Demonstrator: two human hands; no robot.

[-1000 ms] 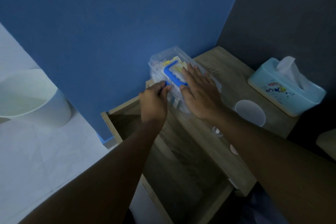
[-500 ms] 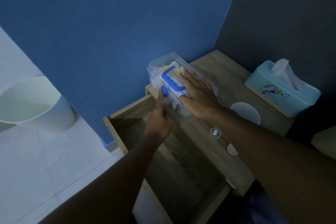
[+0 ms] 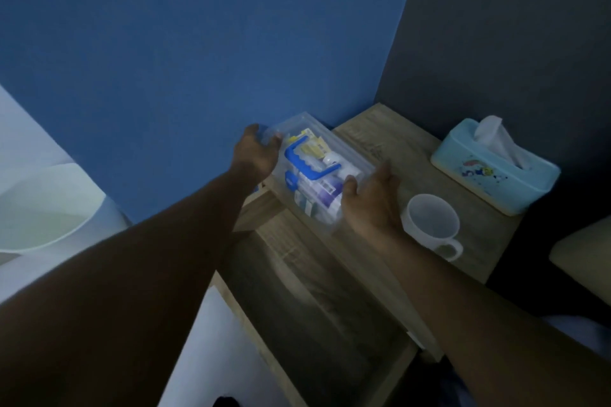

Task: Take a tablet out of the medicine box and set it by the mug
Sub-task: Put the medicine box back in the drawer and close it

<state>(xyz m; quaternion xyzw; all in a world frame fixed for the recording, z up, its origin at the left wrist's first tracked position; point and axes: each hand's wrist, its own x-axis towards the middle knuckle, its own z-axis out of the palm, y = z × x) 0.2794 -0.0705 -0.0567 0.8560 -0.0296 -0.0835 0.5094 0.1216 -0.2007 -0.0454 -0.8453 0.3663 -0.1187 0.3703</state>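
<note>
Now the clear medicine box (image 3: 317, 172) stands on the wooden bedside table (image 3: 380, 148), close against the blue wall (image 3: 198, 43), and both hands are on it. The left hand (image 3: 256, 153) grasps the box at its far-left end, with the fingers curled around the corner on the wall side. The right hand (image 3: 370, 198) holds the opposite end, the one nearer to the mug, with the palm against the side and the thumb up at the edge. Between the two hands the blue handle (image 3: 309, 163) lies on the lid, and through the plastic some packets and small bottles are visible; a single tablet cannot be told among them. The white mug (image 3: 433, 224) stands on the same table just beside the right hand, on the side away from the box, with its handle toward the person. Behind the mug, well apart from the box, is a light blue tissue box (image 3: 492, 172). In front of the medicine box an open wooden drawer (image 3: 314, 291) is pulled out under the table top. Far from the box, beyond the left arm, a white basin (image 3: 43, 208) is on the floor.
</note>
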